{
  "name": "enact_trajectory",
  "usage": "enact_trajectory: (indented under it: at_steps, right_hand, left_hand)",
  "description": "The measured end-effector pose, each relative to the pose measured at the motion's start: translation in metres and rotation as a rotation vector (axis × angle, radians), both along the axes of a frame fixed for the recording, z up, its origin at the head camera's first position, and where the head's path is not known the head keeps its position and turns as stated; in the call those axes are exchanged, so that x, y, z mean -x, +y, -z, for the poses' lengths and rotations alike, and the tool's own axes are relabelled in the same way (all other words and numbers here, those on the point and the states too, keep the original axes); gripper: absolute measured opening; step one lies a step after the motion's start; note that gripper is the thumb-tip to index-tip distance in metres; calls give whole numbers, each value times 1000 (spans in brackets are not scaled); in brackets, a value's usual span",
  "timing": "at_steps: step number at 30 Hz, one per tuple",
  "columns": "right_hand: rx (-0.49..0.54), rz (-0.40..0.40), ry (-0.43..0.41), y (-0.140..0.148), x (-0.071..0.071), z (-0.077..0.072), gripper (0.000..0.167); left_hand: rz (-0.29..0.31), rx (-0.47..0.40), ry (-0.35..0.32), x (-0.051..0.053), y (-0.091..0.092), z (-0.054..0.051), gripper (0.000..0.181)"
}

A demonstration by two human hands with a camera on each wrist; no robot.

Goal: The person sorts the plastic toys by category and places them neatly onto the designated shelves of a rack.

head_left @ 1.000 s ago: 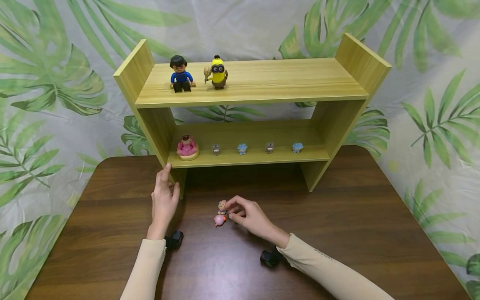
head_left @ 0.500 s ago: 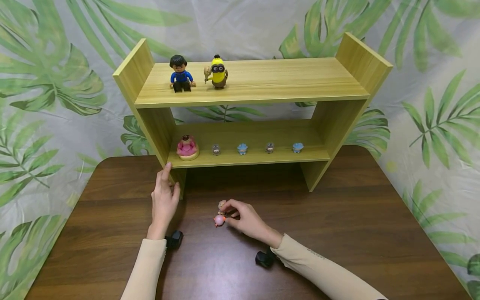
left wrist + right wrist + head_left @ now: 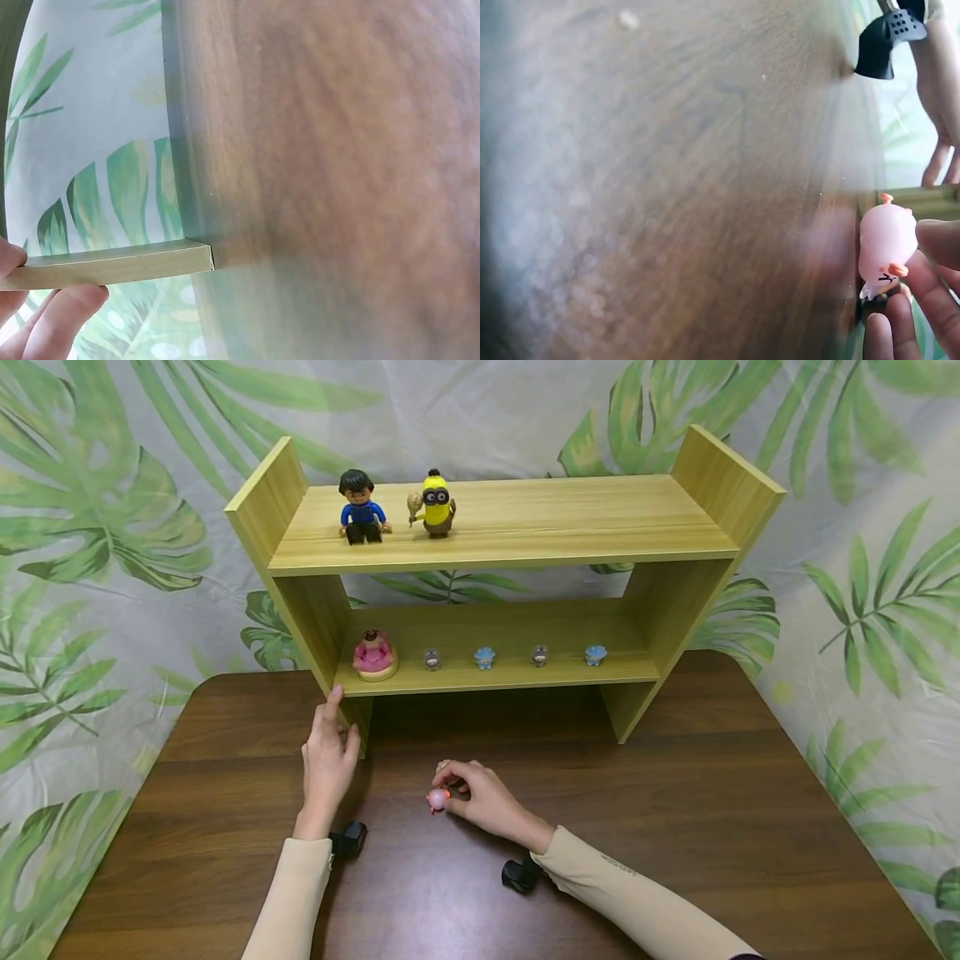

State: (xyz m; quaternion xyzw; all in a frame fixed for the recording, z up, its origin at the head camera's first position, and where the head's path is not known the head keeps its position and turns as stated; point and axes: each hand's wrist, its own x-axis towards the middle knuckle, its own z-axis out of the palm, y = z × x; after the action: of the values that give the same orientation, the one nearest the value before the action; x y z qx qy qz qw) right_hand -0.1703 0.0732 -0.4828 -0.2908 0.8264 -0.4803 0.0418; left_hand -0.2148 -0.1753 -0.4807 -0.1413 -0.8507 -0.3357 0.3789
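In the head view my left hand [image 3: 327,758] is at the left side panel of the wooden shelf [image 3: 465,565]. The left wrist view has its thumb and fingers on either side of a narrow board [image 3: 127,264], pinching it. My right hand [image 3: 487,797] is low over the table, fingers curved around a small pink round figurine [image 3: 437,799] with orange bits. In the right wrist view the thumb is against the pink figurine [image 3: 887,238]. Several fingers lie by a second small figurine, mostly hidden behind it; a firm grip cannot be made out.
On the top shelf are a blue-shirted doll [image 3: 363,512] and a yellow goggled figure [image 3: 437,506]. Below stand a pink bear figure [image 3: 375,656], two grey figurines [image 3: 432,659] and two blue ones [image 3: 484,658]. The shelf stands on a brown table [image 3: 675,793].
My right hand has moved left, closing in on the pink figurine and covering most of the small figurine behind it. The left hand has stayed at the shelf.
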Motion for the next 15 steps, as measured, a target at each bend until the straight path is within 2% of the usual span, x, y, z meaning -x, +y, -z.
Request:
enact_trajectory:
  at_steps: [7, 15]
  right_hand:
    - [-5, -9, 59, -1, 1, 4, 23]
    - [1, -49, 82, -2, 2, 5, 22]
  left_hand:
    - [1, 1, 3, -1, 0, -1, 82]
    - [2, 0, -12, -1, 0, -2, 80]
